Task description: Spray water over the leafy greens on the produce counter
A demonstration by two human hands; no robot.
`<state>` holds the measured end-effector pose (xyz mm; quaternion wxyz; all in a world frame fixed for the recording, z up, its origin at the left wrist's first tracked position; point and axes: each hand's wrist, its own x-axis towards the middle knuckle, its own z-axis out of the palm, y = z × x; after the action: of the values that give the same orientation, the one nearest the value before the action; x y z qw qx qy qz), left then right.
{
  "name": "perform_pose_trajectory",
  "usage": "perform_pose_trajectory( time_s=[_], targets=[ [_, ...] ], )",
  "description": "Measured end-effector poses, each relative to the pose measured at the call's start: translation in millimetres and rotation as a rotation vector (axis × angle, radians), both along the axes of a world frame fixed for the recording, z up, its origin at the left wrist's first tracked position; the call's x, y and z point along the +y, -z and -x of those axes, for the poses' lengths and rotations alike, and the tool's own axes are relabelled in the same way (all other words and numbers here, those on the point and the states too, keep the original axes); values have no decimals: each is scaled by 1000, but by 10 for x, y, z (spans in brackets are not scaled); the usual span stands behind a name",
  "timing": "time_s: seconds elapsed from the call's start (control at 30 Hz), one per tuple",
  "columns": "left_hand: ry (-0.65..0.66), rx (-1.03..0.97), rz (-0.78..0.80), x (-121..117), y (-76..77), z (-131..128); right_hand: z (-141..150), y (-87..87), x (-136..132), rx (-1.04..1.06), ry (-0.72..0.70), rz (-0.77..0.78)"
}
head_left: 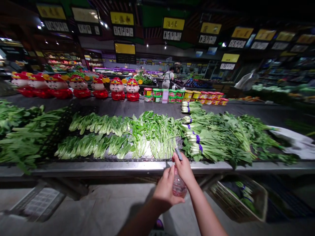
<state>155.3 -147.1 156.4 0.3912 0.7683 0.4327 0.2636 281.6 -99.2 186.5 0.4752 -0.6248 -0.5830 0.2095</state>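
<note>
Lower centre of the frame, your left hand (165,187) clasps the clear pinkish plastic spray bottle (179,184), your right hand (183,167) wraps its grey-topped neck, just below the leafy green stalks (161,139).

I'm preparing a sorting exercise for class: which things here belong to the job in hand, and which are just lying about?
Job:
left hand
right hand
bottle, held in both hands
probably the leafy greens just beyond

Just about:
red figurines
stacked tubs
price signs
crate, lower right
</note>
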Motion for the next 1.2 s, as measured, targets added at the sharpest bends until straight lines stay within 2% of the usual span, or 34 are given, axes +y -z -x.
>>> perform_pose_trajectory(
  time_s=[0.2,0.43,0.57,0.83,1.2],
  targets=[
    [-28,5,-16,67,39,-76,-72,38,95,50,-20,5],
    [15,-12,-124,294,-124,-112,-157,-53,283,112,-59,-63],
    [8,-33,-141,350,-172,-169,-199,-121,367,76,-54,-87],
    [-34,-4,-88,345,-99,-288,-256,-93,403,-8,-49,-30],
    [-33,-15,-137,421,-28,-403,-416,6,479,144,-123,-62]
  ],
)
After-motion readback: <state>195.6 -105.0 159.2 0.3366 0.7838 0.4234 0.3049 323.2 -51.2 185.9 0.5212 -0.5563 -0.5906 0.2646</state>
